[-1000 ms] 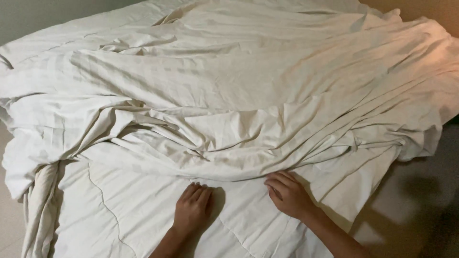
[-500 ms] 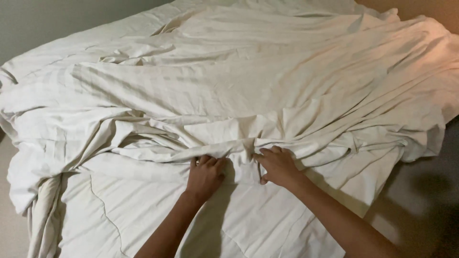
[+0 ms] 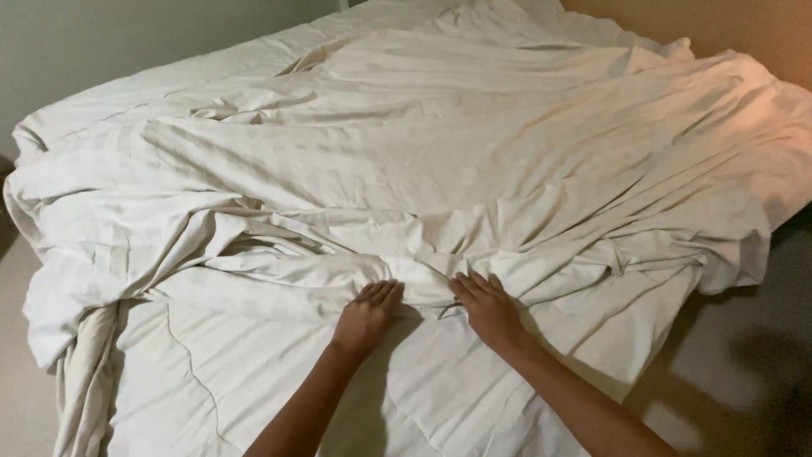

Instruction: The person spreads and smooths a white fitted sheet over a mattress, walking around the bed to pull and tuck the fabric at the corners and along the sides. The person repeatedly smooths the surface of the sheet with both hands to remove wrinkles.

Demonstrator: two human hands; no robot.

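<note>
Hands rest side by side, left hand [image 3: 369, 311] and right hand [image 3: 488, 308], fingers flat and gripping nothing, on the bunched sheet edge [image 3: 423, 288] running left-right directly beyond both fingertips, equally near.

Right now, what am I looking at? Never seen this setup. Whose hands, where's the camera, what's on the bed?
There is no machine here: a person works with two bare hands. The single picture comes from a camera worn on their head, looking down. A bed fills the view, covered by a crumpled cream sheet bunched into a ridge near the person. The left hand and right hand lie side by side, palms down, fingers pressed against that ridge. Neither visibly grips anything. A grey wall stands behind and dark floor lies to the right.
</note>
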